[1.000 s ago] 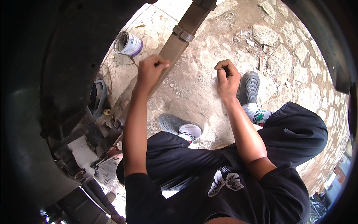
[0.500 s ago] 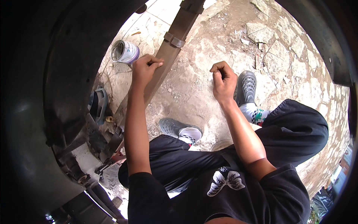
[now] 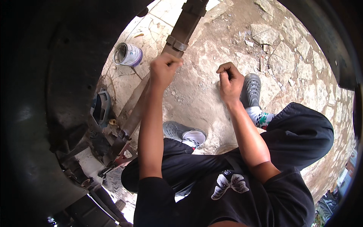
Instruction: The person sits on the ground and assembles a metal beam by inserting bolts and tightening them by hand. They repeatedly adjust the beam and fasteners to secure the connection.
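Over stony ground (image 3: 196, 100), a metal bar (image 3: 185, 27) passes behind the left grip (image 3: 162, 71), curled closed.

An open white can (image 3: 131, 55) with a purple band sits on cracked pale paving (image 3: 145, 39), near a small brown scrap (image 3: 139, 35). Beside dark machinery (image 3: 70, 87) lies a grey-blue object (image 3: 106, 109), possibly plastic. Flat stones (image 3: 286, 56) spread across the dirt at right.
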A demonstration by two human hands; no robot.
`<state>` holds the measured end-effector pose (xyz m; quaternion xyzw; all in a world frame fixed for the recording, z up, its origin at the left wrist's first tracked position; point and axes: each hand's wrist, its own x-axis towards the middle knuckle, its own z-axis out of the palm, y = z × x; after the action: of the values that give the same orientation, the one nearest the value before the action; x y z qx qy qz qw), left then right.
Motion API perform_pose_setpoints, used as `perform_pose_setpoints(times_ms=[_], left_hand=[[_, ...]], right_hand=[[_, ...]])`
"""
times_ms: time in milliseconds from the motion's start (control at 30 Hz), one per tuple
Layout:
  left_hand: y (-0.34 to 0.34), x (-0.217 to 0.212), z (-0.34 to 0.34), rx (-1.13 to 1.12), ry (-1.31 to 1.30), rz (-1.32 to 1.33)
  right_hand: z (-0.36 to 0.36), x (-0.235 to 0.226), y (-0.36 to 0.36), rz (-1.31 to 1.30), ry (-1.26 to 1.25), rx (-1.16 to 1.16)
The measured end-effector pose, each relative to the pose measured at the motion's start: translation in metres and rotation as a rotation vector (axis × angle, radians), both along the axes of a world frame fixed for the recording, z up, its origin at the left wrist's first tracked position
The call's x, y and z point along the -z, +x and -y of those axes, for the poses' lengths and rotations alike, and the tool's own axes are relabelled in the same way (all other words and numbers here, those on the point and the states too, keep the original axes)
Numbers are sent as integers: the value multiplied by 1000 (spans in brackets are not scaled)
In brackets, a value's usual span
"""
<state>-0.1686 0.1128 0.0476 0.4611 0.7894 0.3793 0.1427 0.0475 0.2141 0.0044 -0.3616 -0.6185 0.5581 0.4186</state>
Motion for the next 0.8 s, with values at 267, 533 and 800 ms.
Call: perform_pose_setpoints(times_ms=[267, 533, 800], left_hand=[[7, -15, 27, -205, 228, -119], [1, 12, -20, -427, 223, -54], [52, 2, 39, -234, 23, -24]], right_hand=[[-8, 6, 9, -35, -42, 30], [-17, 10, 11, -107, -142, 40], [0, -5, -5, -143, -115, 38]])
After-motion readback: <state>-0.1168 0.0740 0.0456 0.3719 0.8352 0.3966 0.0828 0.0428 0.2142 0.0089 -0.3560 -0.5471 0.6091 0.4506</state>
